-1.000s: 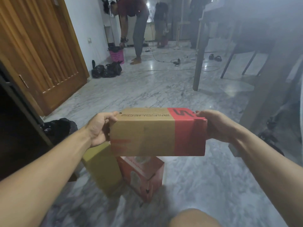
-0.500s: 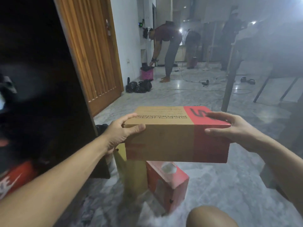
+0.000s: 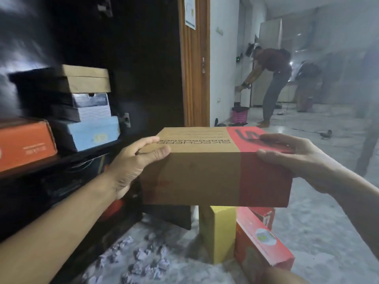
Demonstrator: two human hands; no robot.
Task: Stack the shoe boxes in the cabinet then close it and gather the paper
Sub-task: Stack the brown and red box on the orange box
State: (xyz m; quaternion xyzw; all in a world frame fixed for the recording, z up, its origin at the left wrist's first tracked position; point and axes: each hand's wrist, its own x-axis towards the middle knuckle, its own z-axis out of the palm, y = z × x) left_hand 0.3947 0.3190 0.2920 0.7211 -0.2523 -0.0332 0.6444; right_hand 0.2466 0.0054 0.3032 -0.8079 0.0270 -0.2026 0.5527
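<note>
I hold a brown and red shoe box (image 3: 215, 167) level in front of me, just right of the dark open cabinet (image 3: 133, 58). My left hand (image 3: 133, 160) grips its left end, thumb on the lid. My right hand (image 3: 291, 154) grips the red right end. On the cabinet shelf (image 3: 86, 155) stand an orange box (image 3: 24, 144) and a stack of a light blue box (image 3: 92, 134), a grey box (image 3: 90, 107) and a brown box (image 3: 84, 80). On the floor below lie a yellow box (image 3: 221, 232), a red box (image 3: 264, 249) and several crumpled papers (image 3: 143, 261).
A wooden door frame (image 3: 193, 64) stands right of the cabinet. Farther back a person (image 3: 270, 78) bends over near a pink bin (image 3: 240, 114). Cables lie on the marble floor (image 3: 328, 232). A dark table leg (image 3: 369, 136) stands at the far right.
My view has swung left toward the cabinet, bringing its shelf and stacked boxes into sight. The held box has moved closer to the cabinet, both hands still gripping it.
</note>
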